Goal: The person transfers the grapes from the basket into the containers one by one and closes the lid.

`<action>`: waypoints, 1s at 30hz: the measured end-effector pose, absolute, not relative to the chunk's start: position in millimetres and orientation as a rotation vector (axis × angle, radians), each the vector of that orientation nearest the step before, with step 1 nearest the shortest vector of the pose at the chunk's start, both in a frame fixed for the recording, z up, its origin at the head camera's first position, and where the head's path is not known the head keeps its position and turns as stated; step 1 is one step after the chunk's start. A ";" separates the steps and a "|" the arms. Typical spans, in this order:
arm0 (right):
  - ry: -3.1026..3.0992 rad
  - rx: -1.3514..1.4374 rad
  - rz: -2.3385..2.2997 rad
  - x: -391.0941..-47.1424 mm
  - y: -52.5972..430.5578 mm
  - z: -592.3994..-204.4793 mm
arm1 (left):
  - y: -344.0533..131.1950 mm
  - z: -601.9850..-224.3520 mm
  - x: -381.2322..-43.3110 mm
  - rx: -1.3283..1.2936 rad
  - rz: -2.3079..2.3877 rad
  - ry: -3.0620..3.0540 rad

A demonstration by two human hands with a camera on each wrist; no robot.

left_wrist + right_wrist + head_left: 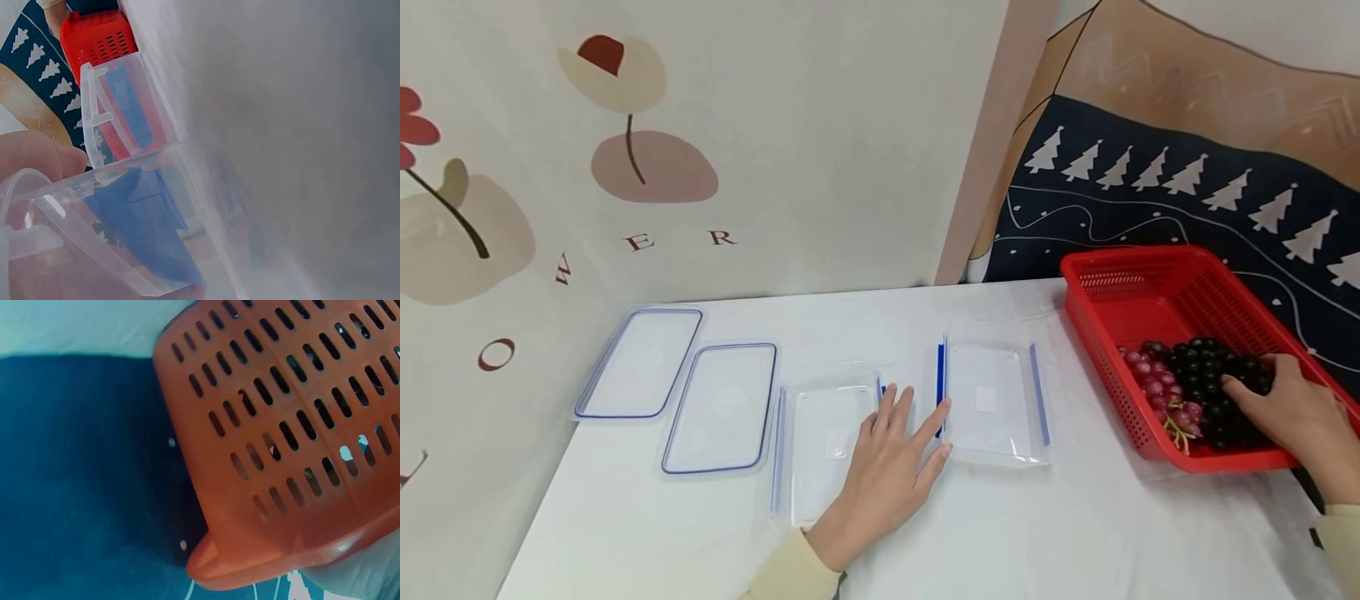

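Observation:
My left hand point(889, 471) rests at the right rim of a clear plastic container point(820, 417), its fingers spread and fairly straight. The fingertips reach toward a second clear container point(985, 375) with blue side clips. In the left wrist view, fingers point(34, 155) show beside the clear container wall point(206, 206). Inside the red basket point(1101, 367), my right hand point(1300, 412) grips a bunch of black grapes point(1206, 375), thumb on the near side. Some of its fingers are hidden. Red grapes point(1157, 383) lie to the left of the black ones.
Two clear lids with blue seals, a far-left lid point(638, 362) and a nearer lid point(721, 408), lie left of the containers on a white-covered table point(1075, 533). A patterned backdrop point(835, 167) stands behind. The basket's slotted wall point(287, 425) fills much of the right wrist view.

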State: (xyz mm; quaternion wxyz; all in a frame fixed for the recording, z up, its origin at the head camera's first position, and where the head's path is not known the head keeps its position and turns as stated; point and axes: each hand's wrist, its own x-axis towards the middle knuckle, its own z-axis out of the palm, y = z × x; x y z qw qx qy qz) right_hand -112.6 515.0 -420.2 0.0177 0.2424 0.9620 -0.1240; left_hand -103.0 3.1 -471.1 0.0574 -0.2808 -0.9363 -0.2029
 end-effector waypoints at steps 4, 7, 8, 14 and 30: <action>2.982 0.749 -0.436 -113.6 514.9 -419.0 | 2.4 -472.3 -101.8 -0.847 -0.605 -2.846; 3.043 0.741 -0.491 -112.0 514.4 -418.1 | 1.9 -472.7 -101.3 -0.842 -0.600 -2.833; 3.065 0.749 -0.511 -110.9 514.1 -417.8 | 1.7 -472.4 -101.0 -0.839 -0.597 -2.833; 3.217 0.853 -0.636 -103.8 510.0 -419.1 | 0.0 -470.5 -99.6 -0.833 -0.599 -2.836; 3.355 1.069 -1.335 -95.3 497.9 -421.1 | -2.3 -470.9 -99.0 -0.838 -0.595 -2.788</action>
